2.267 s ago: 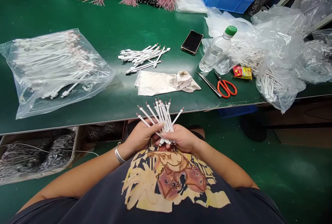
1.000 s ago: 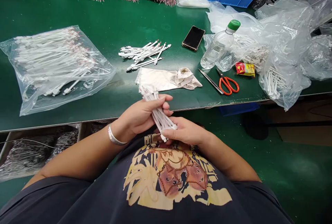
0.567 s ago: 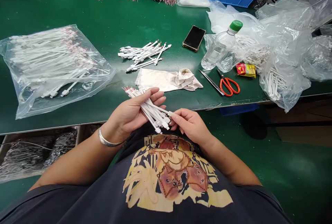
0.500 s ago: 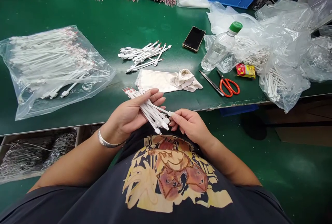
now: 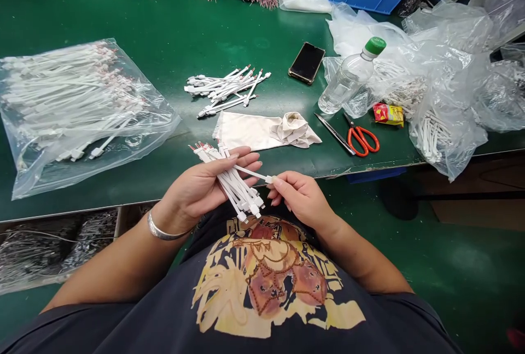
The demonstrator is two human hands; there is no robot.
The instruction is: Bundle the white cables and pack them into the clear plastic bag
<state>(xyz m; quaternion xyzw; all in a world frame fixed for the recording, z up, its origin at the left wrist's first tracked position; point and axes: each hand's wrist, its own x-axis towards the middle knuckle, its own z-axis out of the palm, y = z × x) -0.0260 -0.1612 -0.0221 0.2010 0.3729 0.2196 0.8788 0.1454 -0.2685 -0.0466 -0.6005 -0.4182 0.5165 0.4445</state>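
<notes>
At near centre, your left hand [image 5: 196,185] (fingers slightly spread) holds white cables [image 5: 239,190]; your right hand [image 5: 304,197] pinches one connector [image 5: 269,179].

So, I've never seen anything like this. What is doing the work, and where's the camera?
There's no machine: it's a person with two bare hands, seen by a camera worn on the head, looking forward and down. The left hand holds a bundle of short white cables with reddish tips. The right hand pinches one white cable near its end. On the green table are a clear plastic bag of white cables, a loose white cable pile, an off-white cloth, a black phone and red-handled scissors.
</notes>
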